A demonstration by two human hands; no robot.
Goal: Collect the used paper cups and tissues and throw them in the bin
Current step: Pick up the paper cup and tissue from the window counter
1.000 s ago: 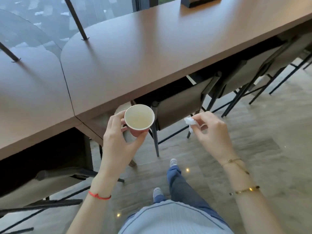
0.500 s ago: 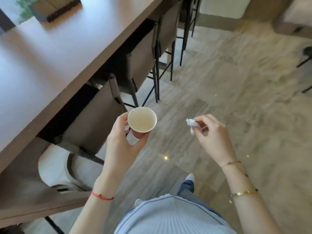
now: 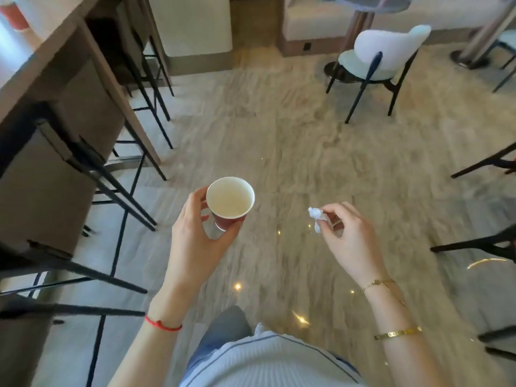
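**Carrying stage: cup and tissue in hand, bin not in view**

We find the left hand at centre frame gripping the small red paper cup with white interior, thumb and fingers curled round its lower wall; the cup stands upright, mouth towards the camera. The right hand, to the right of centre, pinches the crumpled white tissue between thumb and fingertips, the wad hanging clear of the palm.

Both items ride over the pale marbled stone floor. No bin is visible (it may lie outside the frame). The long brown wooden counter and its black-legged stools fill the left of the frame; a white upholstered chair stands upper right.

We judge the step to be the walk to the bin. We recommend keeping the cup level in case of dregs, pinching the tissue firmly, and steering down the open middle between the stool legs and the chair.
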